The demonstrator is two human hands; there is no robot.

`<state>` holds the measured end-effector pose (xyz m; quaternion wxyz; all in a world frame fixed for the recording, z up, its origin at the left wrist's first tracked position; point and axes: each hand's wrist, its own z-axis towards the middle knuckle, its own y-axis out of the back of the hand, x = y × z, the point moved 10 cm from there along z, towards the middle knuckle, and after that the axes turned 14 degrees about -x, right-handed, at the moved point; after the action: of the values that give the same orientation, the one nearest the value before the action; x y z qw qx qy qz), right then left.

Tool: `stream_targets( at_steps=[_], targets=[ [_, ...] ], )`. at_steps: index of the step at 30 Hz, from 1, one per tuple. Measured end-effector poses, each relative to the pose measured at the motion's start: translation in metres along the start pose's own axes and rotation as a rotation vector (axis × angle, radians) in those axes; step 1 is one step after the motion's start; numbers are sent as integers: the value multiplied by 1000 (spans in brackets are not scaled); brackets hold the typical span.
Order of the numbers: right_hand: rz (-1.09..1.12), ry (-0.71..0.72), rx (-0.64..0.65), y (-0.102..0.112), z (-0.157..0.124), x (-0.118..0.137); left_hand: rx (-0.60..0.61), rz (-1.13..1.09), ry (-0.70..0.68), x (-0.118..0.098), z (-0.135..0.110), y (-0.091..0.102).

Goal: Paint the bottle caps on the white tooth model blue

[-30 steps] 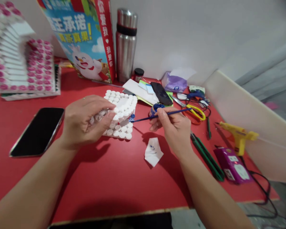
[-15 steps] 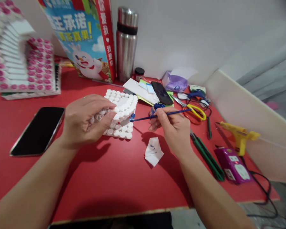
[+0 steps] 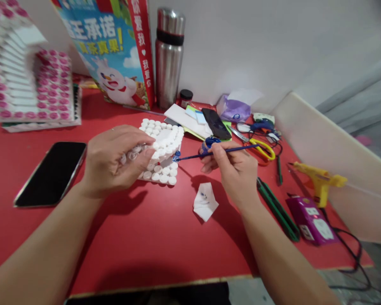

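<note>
A white craft model covered in small round rolls (image 3: 163,176) sits on the red table. My left hand (image 3: 116,159) curls over its left side, thumb and fingers gripping it. Between the fingers of my right hand (image 3: 231,167) is a thin blue paintbrush (image 3: 195,156), held near its middle. The brush tip meets the model's right edge, where a few rolls (image 3: 176,155) are coloured blue. Just behind my right hand stands a small jar of blue paint (image 3: 209,144), partly hidden. A scrap of white paper (image 3: 205,202) with blue marks lies below that hand.
A phone (image 3: 52,173) lies at left. Along the back stand a pink-and-white model (image 3: 15,84), a printed box (image 3: 114,63) and a steel flask (image 3: 169,63). Scissors (image 3: 262,148), a green box cutter (image 3: 277,209), a yellow glue gun (image 3: 319,180) and a purple box (image 3: 311,220) lie at right.
My right hand has shifted slightly to the right with the paintbrush, whose tip stays at the blue rolls. My left hand keeps its place on the model.
</note>
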<state>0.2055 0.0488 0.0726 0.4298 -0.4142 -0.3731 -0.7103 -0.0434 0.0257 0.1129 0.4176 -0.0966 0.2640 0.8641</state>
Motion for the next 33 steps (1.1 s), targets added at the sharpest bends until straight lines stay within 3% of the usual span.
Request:
stream_targets(
  at_steps=[4,10,16,25,33],
  targets=[
    [15,21,-61,9,5,2,25,14,14,2,-1,-2],
    [36,-5,39,-3,0,1,-7,-16,14,2,0,0],
    [22,22,-14,3,1,2,12,-16,36,3,0,-1],
    [47,-16,-11,4,5,-4,-15,-31,1,2,-1,1],
    [-43,61,32,4,4,6,14,-7,4,2,-1,-1]
  ],
)
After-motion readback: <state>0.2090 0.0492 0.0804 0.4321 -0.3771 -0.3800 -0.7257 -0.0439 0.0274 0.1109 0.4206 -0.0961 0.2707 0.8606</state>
